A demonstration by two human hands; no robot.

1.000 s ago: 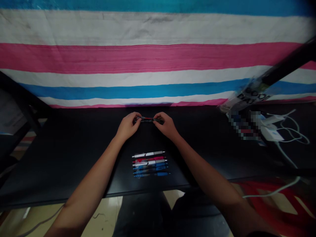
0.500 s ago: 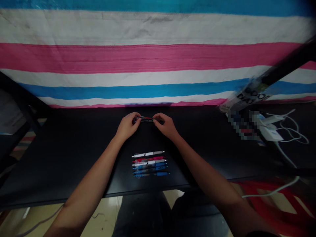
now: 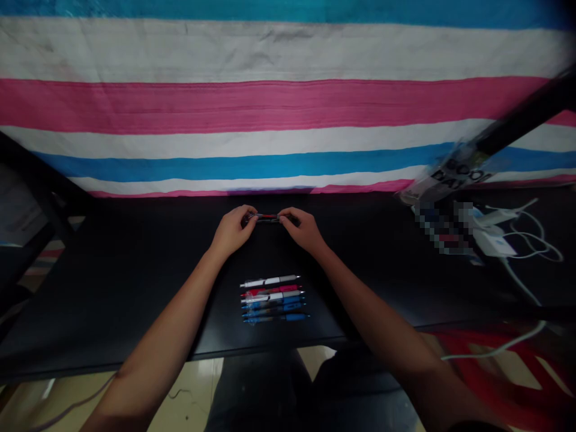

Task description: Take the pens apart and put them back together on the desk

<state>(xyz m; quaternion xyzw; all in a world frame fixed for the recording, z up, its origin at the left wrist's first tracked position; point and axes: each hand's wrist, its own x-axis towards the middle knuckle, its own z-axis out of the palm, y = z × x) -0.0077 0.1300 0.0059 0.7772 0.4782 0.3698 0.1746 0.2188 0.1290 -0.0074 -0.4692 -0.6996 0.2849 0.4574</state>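
Near the back of the black table, dark pens with a red part [image 3: 269,217] lie crosswise between my two hands. My left hand [image 3: 233,229] is closed on their left end and my right hand [image 3: 302,229] on their right end. How many pens are held cannot be told. Closer to the front edge, several pens lie side by side in a row: a white pen [image 3: 270,281] at the back, then a red pen [image 3: 291,288], another white pen [image 3: 274,296], and blue pens [image 3: 294,317] at the front. Something clear and shiny covers their left part.
A striped sheet [image 3: 288,108] hangs behind the table [image 3: 135,288]. At the right are a plastic bag [image 3: 443,180], a white power strip [image 3: 495,240] with cables and a dark metal post [image 3: 526,114]. A red stool [image 3: 490,372] stands below.
The held pens are slightly more level and closer together between my hands. My hands have barely moved, and the row of pens is unchanged.
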